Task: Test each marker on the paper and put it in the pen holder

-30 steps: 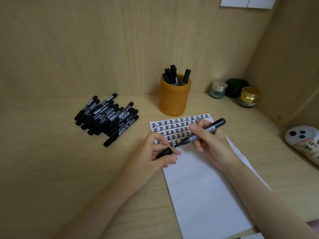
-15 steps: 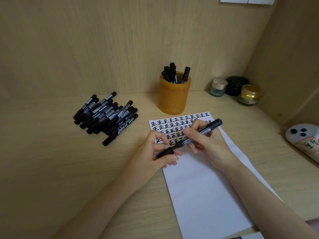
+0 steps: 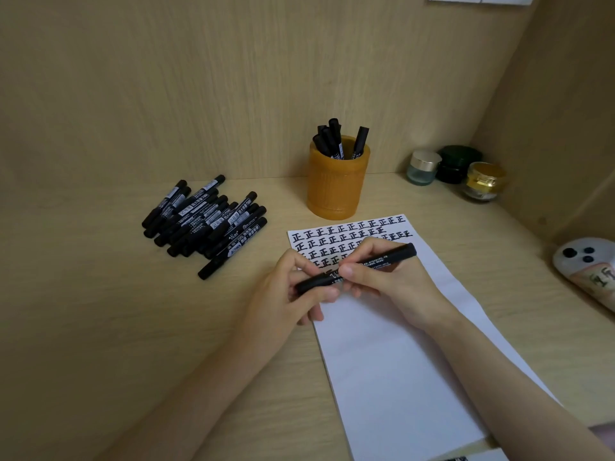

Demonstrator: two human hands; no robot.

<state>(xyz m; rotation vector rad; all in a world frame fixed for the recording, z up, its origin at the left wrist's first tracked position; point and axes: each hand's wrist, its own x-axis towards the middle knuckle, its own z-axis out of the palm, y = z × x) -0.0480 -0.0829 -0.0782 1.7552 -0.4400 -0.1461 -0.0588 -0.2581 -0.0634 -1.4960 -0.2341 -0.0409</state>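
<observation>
A black marker (image 3: 386, 258) lies nearly level between both hands above the white paper (image 3: 392, 371). My right hand (image 3: 389, 281) grips its barrel. My left hand (image 3: 293, 291) pinches the cap end, and the cap sits on the marker. Rows of black test characters (image 3: 346, 236) fill the paper's top. The orange pen holder (image 3: 336, 186) stands behind the paper with several markers in it. A pile of black markers (image 3: 206, 221) lies on the desk to the left.
Three small jars (image 3: 456, 171) stand in the back right corner. A white object with black dots (image 3: 589, 264) lies at the right edge. Wooden walls close the desk at the back and right.
The cap in my left hand and the marker in my right hand have come together; the marker now reads as one capped piece. The view has shifted slightly.
</observation>
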